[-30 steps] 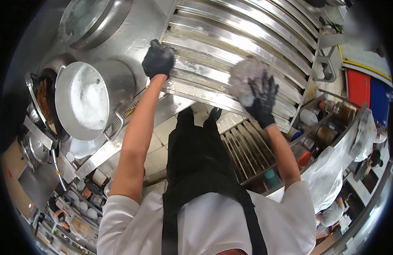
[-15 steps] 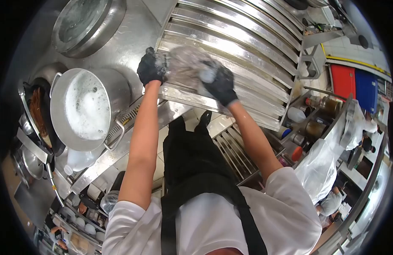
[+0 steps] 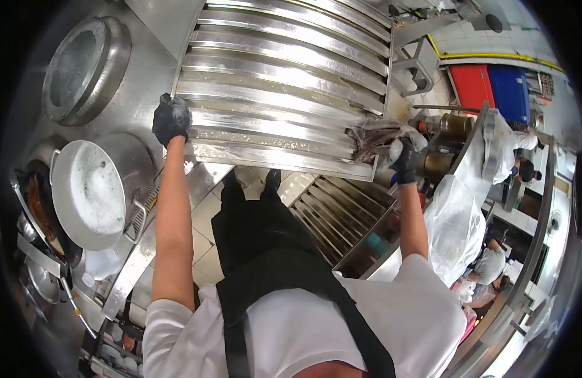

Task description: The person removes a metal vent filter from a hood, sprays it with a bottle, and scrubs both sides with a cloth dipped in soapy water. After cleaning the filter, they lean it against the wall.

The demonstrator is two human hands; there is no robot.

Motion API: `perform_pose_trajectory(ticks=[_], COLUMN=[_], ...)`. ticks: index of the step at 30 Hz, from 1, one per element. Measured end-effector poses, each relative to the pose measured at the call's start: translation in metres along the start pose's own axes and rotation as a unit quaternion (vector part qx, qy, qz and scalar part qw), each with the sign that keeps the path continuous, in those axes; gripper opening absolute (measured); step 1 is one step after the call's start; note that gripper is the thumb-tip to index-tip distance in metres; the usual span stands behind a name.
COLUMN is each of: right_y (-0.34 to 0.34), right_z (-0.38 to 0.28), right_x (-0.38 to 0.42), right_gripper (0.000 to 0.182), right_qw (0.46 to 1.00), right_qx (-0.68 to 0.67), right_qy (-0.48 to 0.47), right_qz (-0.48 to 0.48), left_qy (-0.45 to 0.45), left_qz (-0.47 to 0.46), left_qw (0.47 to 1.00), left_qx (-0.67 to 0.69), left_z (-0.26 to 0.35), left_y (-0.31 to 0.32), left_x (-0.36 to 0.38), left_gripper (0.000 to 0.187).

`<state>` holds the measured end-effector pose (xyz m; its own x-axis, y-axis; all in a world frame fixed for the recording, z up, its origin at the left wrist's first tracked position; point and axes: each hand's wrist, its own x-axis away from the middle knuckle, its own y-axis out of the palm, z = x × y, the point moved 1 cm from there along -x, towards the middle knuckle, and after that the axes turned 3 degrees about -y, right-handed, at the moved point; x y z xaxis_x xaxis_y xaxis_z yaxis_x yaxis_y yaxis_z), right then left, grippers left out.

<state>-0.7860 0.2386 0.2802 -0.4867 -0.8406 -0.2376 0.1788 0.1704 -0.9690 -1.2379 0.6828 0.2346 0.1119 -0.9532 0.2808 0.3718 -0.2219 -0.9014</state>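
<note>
The left hand (image 3: 171, 118) is gripping the slatted metal panel (image 3: 266, 116) at left, the right hand (image 3: 405, 161) is clutching a grey rag (image 3: 378, 137) at the panel's right end, while a sudsy pot (image 3: 94, 189) and jars (image 3: 458, 127) are flanking both arms

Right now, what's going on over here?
A person is working at a large, slatted, shiny metal panel. The black-gloved left hand appears to grip its left edge, while the black-gloved right hand holds a crumpled, greyish, cloth-like piece over the panel's near right corner. To the left stands a round silver metal pot containing white suds.
</note>
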Motion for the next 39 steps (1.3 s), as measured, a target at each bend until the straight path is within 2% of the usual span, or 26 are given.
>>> perform_pose_trajectory(ticks=[2, 4, 5, 6, 7, 9, 11, 13, 15, 17, 18, 19, 21, 23, 25, 26, 29, 30, 31, 32, 34, 36, 38, 39], right_y=[-0.021, -0.055, -0.032, -0.039, -0.076, -0.106, -0.108, -0.098, -0.052, 0.032, 0.038, 0.041, 0.047, 0.056, 0.052, 0.059, 0.079, 0.072, 0.074, 0.077, 0.07, 0.068, 0.084, 0.081], right_z=[0.008, 0.007, 0.043, 0.049, 0.029, 0.02, 0.055, 0.056, 0.041, 0.052, 0.007, -0.016, -0.062, -0.095, -0.14, -0.16, -0.251, -0.294, -0.33, -0.365, -0.439, -0.503, -0.541, -0.531], right_x=[-0.007, -0.016, -0.009, -0.017, -0.035, -0.044, -0.041, -0.04, -0.048, -0.041, -0.047, -0.051, -0.06, -0.072, -0.082, -0.085, -0.106, -0.122, -0.14, -0.154, -0.182, -0.204, -0.214, -0.208], right_gripper=[0.026, 0.025, 0.026, 0.025, 0.023, 0.023, 0.028, 0.031, 0.034, 0.039, 0.054, 0.06, 0.073, 0.073, 0.071, 0.071, 0.065, 0.061, 0.056, 0.052, 0.039, 0.032, 0.03, 0.03], right_qw=[0.992, 0.982, 0.921, 0.765, 0.792, 0.815, 0.942, 0.978, 0.931, 0.951, 0.928, 0.951, 0.98, 0.986, 0.992, 0.992, 0.988, 0.982, 0.98, 0.945, 0.939, 0.927, 0.938, 0.942], right_qx=[-0.094, -0.183, -0.358, -0.564, -0.533, -0.5, -0.307, -0.202, -0.198, -0.232, -0.327, -0.262, -0.124, -0.109, -0.009, -0.009, 0.019, 0.007, 0.015, 0.019, -0.141, -0.152, -0.213, -0.206], right_qy=[-0.071, 0.04, 0.155, 0.302, 0.28, 0.26, 0.128, 0.057, 0.198, -0.076, 0.062, 0.026, -0.043, -0.039, 0.069, 0.061, -0.004, -0.019, -0.177, -0.325, -0.313, -0.33, -0.267, -0.259], right_qz=[0.051, 0.016, 0.026, 0.068, 0.101, 0.131, 0.046, 0.0, -0.234, -0.188, -0.166, -0.165, -0.15, -0.121, -0.106, -0.108, -0.156, -0.186, -0.085, 0.016, -0.007, -0.089, -0.06, -0.06], left_qy=[0.0, 0.004, 0.004, 0.003, 0.003, -0.001, -0.009, 0.002, -0.012, -0.03, -0.012, 0.027, 0.047, 0.065, 0.036, 0.031, 0.068, 0.06, 0.071, 0.083, 0.036, 0.03, -0.011, -0.037], left_qz=[0.02, 0.034, 0.037, 0.039, 0.043, 0.046, 0.049, 0.056, 0.041, -0.001, -0.024, 0.008, 0.036, 0.087, 0.05, 0.029, 0.058, 0.035, 0.051, 0.065, 0.037, 0.047, 0.011, -0.044], left_qw=[1.0, 0.999, 0.999, 0.999, 0.999, 0.999, 0.999, 0.998, 0.999, 1.0, 0.999, 1.0, 0.998, 0.993, 0.998, 0.999, 0.996, 0.996, 0.994, 0.992, 0.993, 0.992, 0.995, 0.993], left_qx=[-0.014, -0.029, -0.023, -0.017, -0.014, -0.013, -0.013, -0.013, -0.007, -0.007, 0.023, -0.005, -0.016, 0.043, 0.025, 0.021, 0.028, 0.05, 0.064, 0.075, 0.106, 0.113, 0.095, 0.103], left_z=[0.001, 0.001, 0.0, 0.0, 0.0, 0.004, 0.004, 0.002, 0.005, 0.011, 0.002, -0.004, -0.012, -0.014, -0.005, -0.003, -0.008, -0.01, -0.012, -0.014, -0.01, -0.015, -0.014, -0.016], left_y=[0.001, 0.003, 0.005, 0.006, 0.007, 0.004, 0.005, 0.007, 0.007, -0.003, 0.003, 0.009, 0.019, 0.019, 0.007, 0.004, 0.008, 0.008, 0.01, 0.011, 0.007, 0.006, 0.009, 0.007], left_x=[-0.001, 0.001, 0.0, 0.0, 0.0, 0.002, 0.003, 0.0, 0.0, 0.001, -0.006, -0.009, -0.015, -0.012, -0.009, -0.01, -0.013, -0.013, -0.014, -0.015, -0.018, -0.018, -0.021, -0.026], left_gripper=[0.041, 0.041, 0.041, 0.041, 0.042, 0.043, 0.043, 0.044, 0.045, 0.047, 0.049, 0.051, 0.045, 0.04, 0.035, 0.034, 0.032, 0.038, 0.035, 0.031, 0.026, 0.026, 0.032, 0.039])
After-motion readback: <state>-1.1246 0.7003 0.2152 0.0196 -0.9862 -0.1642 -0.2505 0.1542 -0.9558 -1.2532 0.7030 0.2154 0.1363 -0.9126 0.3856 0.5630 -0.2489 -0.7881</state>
